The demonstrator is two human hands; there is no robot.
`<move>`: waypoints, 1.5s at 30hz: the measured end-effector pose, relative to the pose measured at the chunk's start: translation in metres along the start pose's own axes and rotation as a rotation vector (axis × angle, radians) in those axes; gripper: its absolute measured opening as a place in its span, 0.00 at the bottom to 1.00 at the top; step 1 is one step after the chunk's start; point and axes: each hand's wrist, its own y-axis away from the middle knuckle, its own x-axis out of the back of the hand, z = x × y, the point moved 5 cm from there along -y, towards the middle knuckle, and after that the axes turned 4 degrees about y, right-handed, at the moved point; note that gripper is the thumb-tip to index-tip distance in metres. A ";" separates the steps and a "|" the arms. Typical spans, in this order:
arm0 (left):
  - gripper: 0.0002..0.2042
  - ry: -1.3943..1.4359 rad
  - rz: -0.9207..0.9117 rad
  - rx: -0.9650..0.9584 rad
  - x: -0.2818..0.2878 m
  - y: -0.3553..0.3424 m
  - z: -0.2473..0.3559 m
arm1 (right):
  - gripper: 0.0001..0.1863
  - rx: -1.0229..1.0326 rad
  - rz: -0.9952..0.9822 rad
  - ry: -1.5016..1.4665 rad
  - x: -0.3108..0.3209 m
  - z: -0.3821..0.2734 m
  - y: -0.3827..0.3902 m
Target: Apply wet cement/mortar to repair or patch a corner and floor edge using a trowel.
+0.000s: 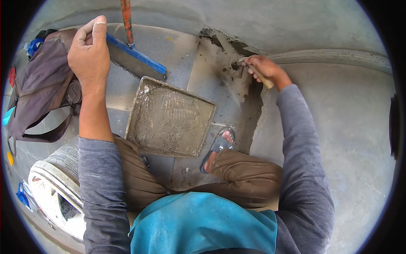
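My right hand (263, 69) grips a trowel by its wooden handle (267, 82), low in the corner where the floor meets the wall. Its metal end points left, over a rough, mortar-smeared gap (253, 106) along the wall's foot; the blade's outline is hard to make out against the grey. Up at the left, my left hand (89, 55) is raised with fingers curled in and thumb pressed along them; nothing shows in it. Between the two hands on the floor lies a shallow square tray (134, 127) spread with wet grey mortar (171, 116).
Behind the tray rests a long blue-edged tool (139, 58) with an orange pole (127, 21). A dark backpack (44, 80) and a white bucket (55, 173) stand at my left. My sandalled foot (220, 146) is close by the tray's right side. Grey plastered walls (330, 127) bound the right and back.
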 end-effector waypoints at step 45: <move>0.14 -0.202 -0.190 -0.156 0.006 0.021 0.014 | 0.18 0.151 0.756 1.011 0.015 0.043 -0.080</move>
